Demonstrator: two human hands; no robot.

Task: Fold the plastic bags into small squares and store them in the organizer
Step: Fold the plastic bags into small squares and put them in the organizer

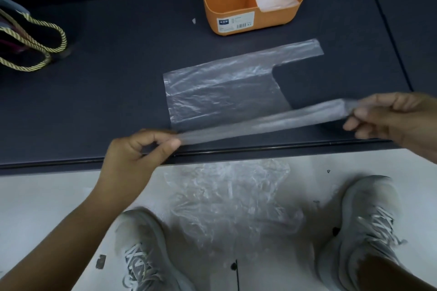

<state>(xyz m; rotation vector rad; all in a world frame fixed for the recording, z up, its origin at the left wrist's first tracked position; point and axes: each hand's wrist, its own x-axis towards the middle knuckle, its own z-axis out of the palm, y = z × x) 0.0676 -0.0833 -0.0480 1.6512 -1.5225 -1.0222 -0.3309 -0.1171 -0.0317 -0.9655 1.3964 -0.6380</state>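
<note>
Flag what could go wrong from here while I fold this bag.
The left hand and right hand pinch only the ends of the near edge of the clear bag; the slick film may slip, skewing the fold.
That edge hangs by the front edge of the table, so the bag may slide off.
The crumpled bags lie between the shoes and could be trodden on.

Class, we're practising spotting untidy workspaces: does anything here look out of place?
Yes. A crumpled plastic heap lies on the floor between the shoes, not on the table where the bag is spread. A small pale scrap also sits on the table, left of the organizer.
</note>
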